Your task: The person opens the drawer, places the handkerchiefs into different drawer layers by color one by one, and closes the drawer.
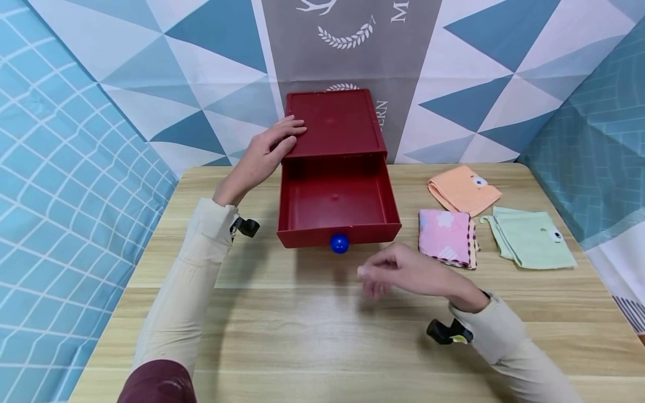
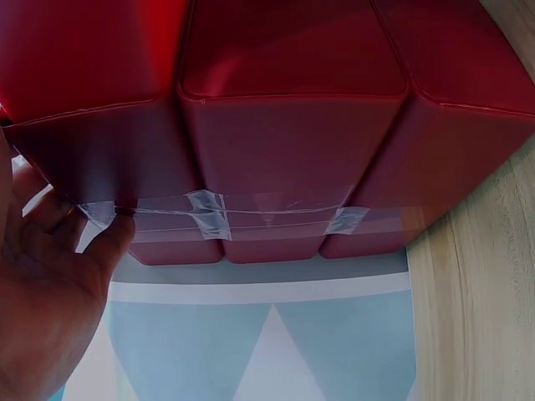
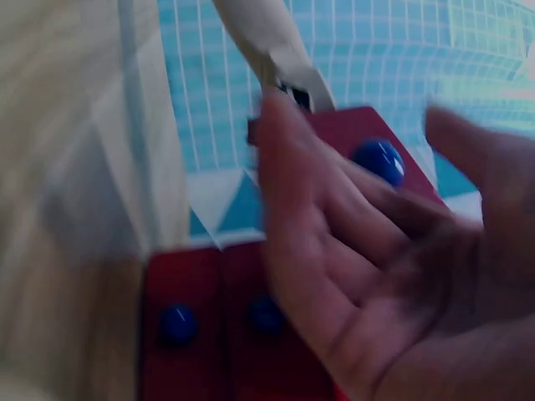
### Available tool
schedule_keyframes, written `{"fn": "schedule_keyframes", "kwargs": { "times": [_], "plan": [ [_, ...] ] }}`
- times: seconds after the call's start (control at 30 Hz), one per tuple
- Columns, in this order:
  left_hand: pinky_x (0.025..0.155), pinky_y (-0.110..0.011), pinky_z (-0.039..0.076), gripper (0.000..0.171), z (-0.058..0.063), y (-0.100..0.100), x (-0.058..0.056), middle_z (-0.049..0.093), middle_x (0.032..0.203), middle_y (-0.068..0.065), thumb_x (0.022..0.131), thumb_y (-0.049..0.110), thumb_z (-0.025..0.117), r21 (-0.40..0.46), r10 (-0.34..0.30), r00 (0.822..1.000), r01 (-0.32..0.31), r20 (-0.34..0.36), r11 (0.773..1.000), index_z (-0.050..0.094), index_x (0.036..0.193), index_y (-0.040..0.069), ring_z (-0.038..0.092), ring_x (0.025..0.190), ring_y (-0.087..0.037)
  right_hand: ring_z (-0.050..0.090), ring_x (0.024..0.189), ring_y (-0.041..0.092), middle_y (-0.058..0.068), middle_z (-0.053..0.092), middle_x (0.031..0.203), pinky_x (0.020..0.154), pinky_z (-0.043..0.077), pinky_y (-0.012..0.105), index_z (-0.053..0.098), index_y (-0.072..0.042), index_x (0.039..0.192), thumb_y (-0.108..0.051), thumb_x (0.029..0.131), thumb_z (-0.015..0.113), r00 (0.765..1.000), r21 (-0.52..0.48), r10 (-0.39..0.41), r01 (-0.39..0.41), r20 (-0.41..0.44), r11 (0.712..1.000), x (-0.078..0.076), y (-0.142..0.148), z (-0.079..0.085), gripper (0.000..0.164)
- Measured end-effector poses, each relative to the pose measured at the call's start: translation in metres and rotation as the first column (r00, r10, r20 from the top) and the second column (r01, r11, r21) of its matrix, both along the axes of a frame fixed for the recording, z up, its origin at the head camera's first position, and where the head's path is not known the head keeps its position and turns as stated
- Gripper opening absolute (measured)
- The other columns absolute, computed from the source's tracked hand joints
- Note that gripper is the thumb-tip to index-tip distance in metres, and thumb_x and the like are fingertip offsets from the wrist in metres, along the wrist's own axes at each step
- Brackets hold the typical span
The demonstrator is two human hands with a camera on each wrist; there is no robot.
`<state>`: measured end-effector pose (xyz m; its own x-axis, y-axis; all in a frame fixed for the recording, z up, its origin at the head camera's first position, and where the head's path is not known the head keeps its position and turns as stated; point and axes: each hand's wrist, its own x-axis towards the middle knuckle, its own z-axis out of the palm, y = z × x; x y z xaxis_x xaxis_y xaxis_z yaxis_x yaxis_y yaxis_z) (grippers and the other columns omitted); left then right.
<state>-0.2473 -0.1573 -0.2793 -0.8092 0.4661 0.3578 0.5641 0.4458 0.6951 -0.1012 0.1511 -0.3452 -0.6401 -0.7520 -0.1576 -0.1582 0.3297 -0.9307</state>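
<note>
A red drawer cabinet (image 1: 332,120) stands at the back of the table, its top drawer (image 1: 302,237) pulled out with nothing inside. On that drawer's front is a round blue knob (image 1: 339,243). My left hand (image 1: 267,146) rests on the cabinet's top left edge, fingers on the top; in the left wrist view its thumb lies by the clear tape (image 2: 276,219) along the stacked red units. In front of the drawer, to the right of the knob and apart from it, my right hand (image 1: 405,271) is loosely bent and holds nothing. Its fingers are blurred in the right wrist view.
Right of the drawer lie a folded orange cloth (image 1: 458,193), a pink patterned cloth (image 1: 443,236) and a green cloth (image 1: 536,238). Two lower drawers with a blue knob (image 3: 178,324) each show in the right wrist view. Patterned fabric (image 1: 216,73) hangs behind the table.
</note>
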Motion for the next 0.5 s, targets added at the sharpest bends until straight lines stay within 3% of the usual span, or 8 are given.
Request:
{"fn": "schedule_keyframes", "kwargs": {
  "times": [0.17,0.3,0.5],
  "plan": [
    [0.121,-0.033,0.018,0.04,0.001,-0.001,0.002,0.04,0.155,-0.015,0.104,0.013,0.046,0.003,0.006,1.0,-0.007,0.004,1.0,0.053,0.142,0.0,0.019,0.152,-0.02,0.063,0.07,0.01,-0.006,0.071,0.081,0.065,0.054,0.028,0.075,-0.024,0.099,-0.035,0.098,0.063,0.981,0.175,0.119,-0.091,-0.152,0.98,-0.005,0.023,0.008,0.017],
    [0.12,-0.035,0.023,0.04,0.001,-0.001,0.002,0.042,0.154,-0.014,0.104,0.013,0.047,0.002,0.014,1.0,-0.014,-0.006,1.0,0.055,0.141,0.001,0.023,0.15,-0.024,0.064,0.077,0.006,-0.012,0.07,0.089,0.07,0.054,0.026,0.075,-0.022,0.105,-0.042,0.096,0.065,0.964,0.27,0.13,-0.065,-0.231,0.961,-0.01,0.042,0.016,0.024],
    [0.118,-0.039,0.028,0.04,0.0,0.0,0.001,0.043,0.153,-0.014,0.103,0.015,0.05,0.009,0.015,1.0,-0.015,-0.013,1.0,0.056,0.14,0.002,0.025,0.149,-0.025,0.067,0.097,0.009,-0.006,0.069,0.112,0.084,0.056,0.028,0.069,-0.012,0.122,-0.039,0.096,0.066,0.966,0.35,0.081,0.01,-0.245,0.937,-0.02,0.072,0.022,0.037]
  ]
}}
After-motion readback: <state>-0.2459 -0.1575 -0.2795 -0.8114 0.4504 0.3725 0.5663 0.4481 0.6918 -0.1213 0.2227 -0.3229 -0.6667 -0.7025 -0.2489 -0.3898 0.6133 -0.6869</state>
